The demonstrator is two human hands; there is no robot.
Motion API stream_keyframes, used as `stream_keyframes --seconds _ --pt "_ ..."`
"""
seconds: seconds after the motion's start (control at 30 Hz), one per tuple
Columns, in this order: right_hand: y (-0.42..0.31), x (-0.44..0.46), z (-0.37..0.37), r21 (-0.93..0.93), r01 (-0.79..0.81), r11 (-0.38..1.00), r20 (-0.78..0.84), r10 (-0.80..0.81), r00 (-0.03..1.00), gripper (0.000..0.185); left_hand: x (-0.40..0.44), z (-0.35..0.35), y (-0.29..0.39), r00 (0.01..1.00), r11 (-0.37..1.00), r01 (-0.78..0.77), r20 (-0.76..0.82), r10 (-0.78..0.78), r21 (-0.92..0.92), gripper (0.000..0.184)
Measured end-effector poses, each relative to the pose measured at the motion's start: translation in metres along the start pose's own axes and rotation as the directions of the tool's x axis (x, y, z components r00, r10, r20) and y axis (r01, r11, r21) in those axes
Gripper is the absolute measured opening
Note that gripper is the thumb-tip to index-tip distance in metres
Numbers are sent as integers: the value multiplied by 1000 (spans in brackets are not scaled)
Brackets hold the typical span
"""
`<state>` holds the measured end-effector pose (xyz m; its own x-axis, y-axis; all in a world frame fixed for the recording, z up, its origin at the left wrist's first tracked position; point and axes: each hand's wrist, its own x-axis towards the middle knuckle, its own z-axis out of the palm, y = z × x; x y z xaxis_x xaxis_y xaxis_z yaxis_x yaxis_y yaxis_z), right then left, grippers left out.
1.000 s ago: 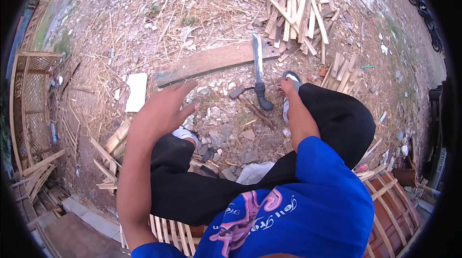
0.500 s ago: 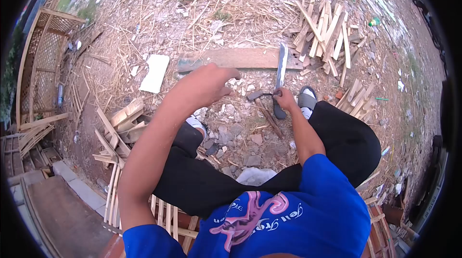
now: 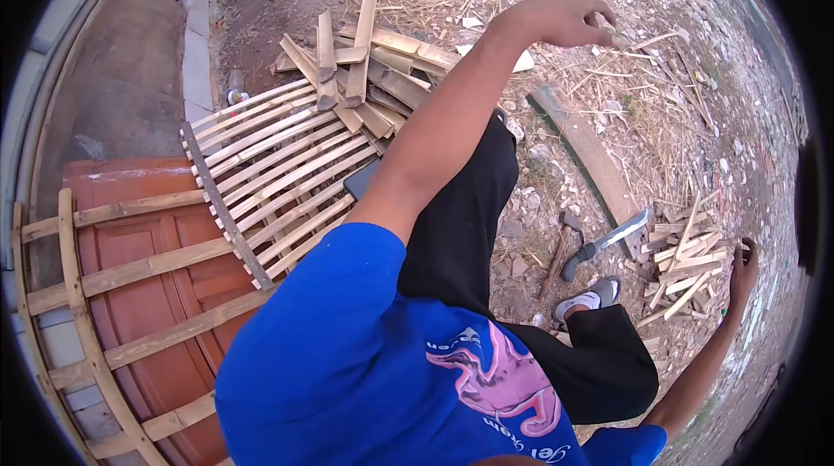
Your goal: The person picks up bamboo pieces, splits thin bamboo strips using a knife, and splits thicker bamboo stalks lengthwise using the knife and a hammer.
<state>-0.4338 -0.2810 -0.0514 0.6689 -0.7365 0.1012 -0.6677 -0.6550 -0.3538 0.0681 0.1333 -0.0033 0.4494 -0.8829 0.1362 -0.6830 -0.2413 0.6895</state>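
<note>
Here, hands [image 3: 569, 19] [image 3: 744, 279] apart, machete [image 3: 613, 236] near hammer [image 3: 553, 264]

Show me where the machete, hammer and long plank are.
Machete [image 3: 613, 236]: head view, on the blade.
Hammer [image 3: 553, 264]: head view, on the handle.
Long plank [image 3: 597, 160]: head view, on its upper face.

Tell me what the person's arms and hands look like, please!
The left hand and right hand are bare, with no gloves. The forearms are bare too. The left sleeve and right sleeve are short and bright blue.
</note>
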Motion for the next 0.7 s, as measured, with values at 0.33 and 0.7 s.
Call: stream_keyframes --seconds 0.33,0.7 --pt "-28 -164 42 53 -475 879 645 333 688 57 -240 -19 -290 659 499 749 -403 -635 437 56" --pt "24 -165 55 184 -596 782 606 387 695 52 -373 0 -384 462 402 886 -519 -719 231 79"
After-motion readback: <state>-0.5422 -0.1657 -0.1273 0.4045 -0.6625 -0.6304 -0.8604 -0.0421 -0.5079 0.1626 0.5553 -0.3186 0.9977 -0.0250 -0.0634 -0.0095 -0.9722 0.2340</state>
